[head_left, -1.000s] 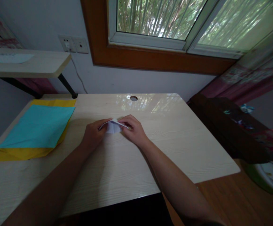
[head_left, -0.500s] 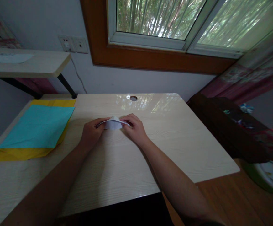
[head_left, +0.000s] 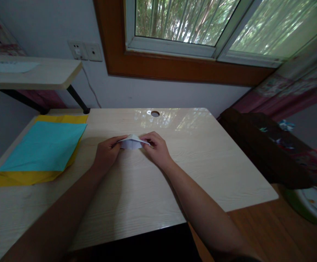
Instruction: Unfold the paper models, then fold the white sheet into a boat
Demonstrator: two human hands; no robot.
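Between my hands is a small folded white paper (head_left: 131, 142), low over the middle of the desk. It has a raised peak at its centre and slopes down to both sides. My left hand (head_left: 106, 151) is closed on its left end, fingers and thumb pinching the edge. The right end is pinched by my right hand (head_left: 156, 147), with the fingers bent over it. Parts of both ends are hidden by my fingers.
On the pale wooden desk (head_left: 202, 167), a turquoise sheet (head_left: 45, 145) lies over a yellow one (head_left: 24, 179) at the left. A raised shelf (head_left: 57, 74) on black legs stands behind them. A round cable hole (head_left: 155, 114) is near the back edge.
The fingers of my left hand have shifted slightly at the paper's left end. Otherwise my hands and the paper stay in nearly the same place.
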